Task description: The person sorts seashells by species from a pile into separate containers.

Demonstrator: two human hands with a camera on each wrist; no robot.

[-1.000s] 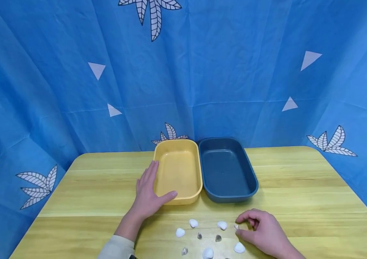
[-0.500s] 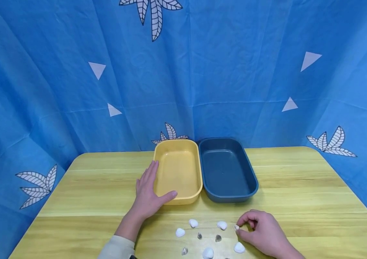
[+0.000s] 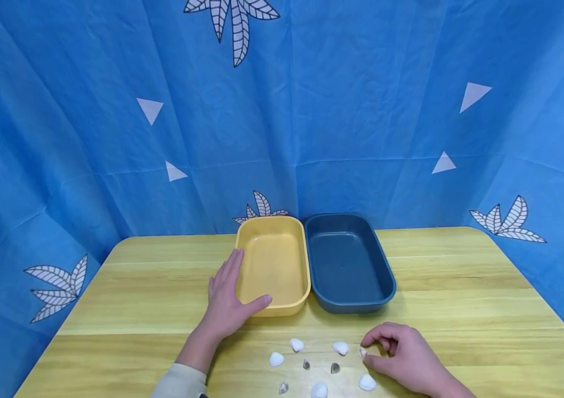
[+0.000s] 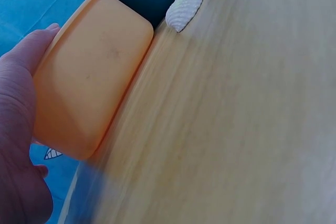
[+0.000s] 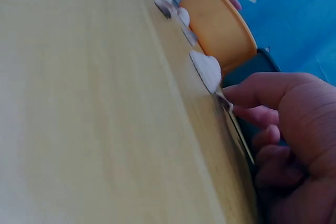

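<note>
My left hand rests on the near left corner of a yellow tray, its fingers straight along the left side and its thumb over the front rim. The left wrist view shows the thumb across that rim. My right hand pinches a small shell between thumb and index finger, low at the table; the other fingers curl in. That small shell appears whitish with brown in the right wrist view. Around it lie white shells, one to its left and another just nearer.
A dark blue tray stands against the yellow one's right side. Several more white shells and small dark shells lie scattered on the wooden table in front of the trays. Blue cloth hangs behind the table's far edge.
The right hand stays almost in place, its thumb and index finger shifting slightly at the small shell. The left hand and both trays have not moved; the head view tilts slightly.
</note>
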